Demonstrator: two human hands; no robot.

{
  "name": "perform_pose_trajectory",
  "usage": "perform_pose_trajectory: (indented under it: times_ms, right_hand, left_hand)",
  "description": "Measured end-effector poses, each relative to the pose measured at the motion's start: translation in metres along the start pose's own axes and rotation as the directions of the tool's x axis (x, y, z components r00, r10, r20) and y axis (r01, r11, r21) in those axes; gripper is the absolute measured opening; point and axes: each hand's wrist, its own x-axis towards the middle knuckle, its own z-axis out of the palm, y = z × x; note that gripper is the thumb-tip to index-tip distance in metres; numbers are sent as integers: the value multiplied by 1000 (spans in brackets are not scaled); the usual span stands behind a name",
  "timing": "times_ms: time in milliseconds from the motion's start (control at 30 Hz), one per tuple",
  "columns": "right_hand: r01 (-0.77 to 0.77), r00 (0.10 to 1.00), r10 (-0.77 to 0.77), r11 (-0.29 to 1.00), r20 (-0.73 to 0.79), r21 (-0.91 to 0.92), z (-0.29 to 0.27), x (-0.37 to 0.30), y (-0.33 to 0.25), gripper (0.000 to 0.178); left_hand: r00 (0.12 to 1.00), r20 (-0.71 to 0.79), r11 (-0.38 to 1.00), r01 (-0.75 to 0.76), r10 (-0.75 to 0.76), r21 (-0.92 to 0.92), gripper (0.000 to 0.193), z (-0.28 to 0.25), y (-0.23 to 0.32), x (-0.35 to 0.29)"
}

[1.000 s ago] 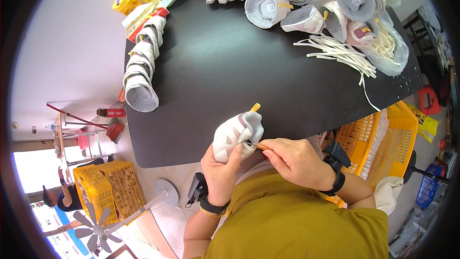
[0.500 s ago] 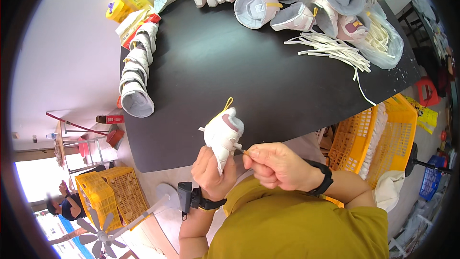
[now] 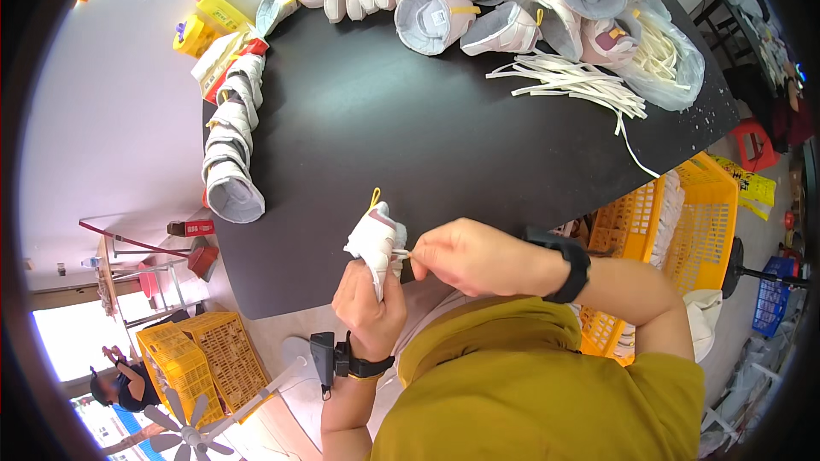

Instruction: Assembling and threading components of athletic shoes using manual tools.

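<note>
The left hand grips a white shoe upper over the black table's near edge; more white strip now shows, reaching the right hand, which pinches it, so it seems drawn farther through.

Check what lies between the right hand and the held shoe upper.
In the head view, a short pale strip bridges the gap from the shoe upper to the right hand; I cannot tell whether it is lace.
</note>
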Motion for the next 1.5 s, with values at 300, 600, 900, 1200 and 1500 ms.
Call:
perform_pose_trajectory:
  times_ms: [300, 600, 900, 1200, 1500]
  right_hand:
    - [311, 945, -274, 591, 178, -744, 6, -8, -2, 15]
    - [-269, 958, 253, 956, 133, 117, 0, -1, -7, 13]
    - [47, 989, 6, 938, 151, -344, -4, -7, -20, 10]
    - [91, 985, -90, 996, -150, -4, -31, -4, -17, 11]
    - [-130, 989, 135, 988, -53, 80, -15, 1, 5, 15]
  left_hand:
    - [986, 21, 975, 168, -167, -145, 20, 5, 0, -5]
    - [992, -23, 988, 124, -126, -97, 24, 6, -1, -12]
    - [947, -120, 945, 273, -297, -177, 17, 11, 11, -8]
    - [668, 497, 39, 617, -553, -786, 27, -11, -1, -3]
    - [598, 650, -144, 675, -469, -724, 25, 6, 7, -13]
